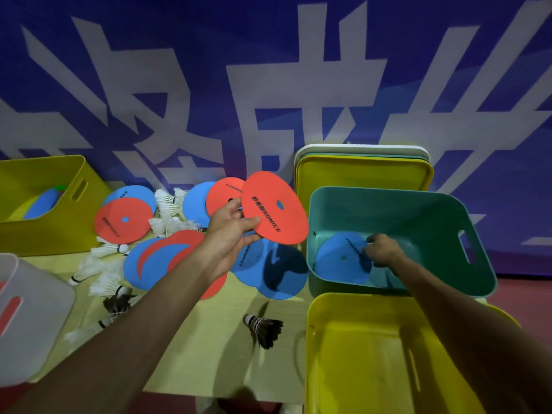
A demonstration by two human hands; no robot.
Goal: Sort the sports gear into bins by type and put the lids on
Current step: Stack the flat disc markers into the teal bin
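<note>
My left hand pinches a red flat disc by its edge and holds it in the air over the table's middle. My right hand reaches inside the teal bin and grips the edge of a blue disc near the bin's floor. Several more red and blue discs lie scattered on the yellow-green table. White shuttlecocks lie among them, and a dark-feathered shuttlecock lies near the front.
An empty yellow bin stands at the front right. Another yellow bin at the back left holds a blue disc. A translucent white bin sits at the front left. Stacked lids lean against the blue banner wall behind the teal bin.
</note>
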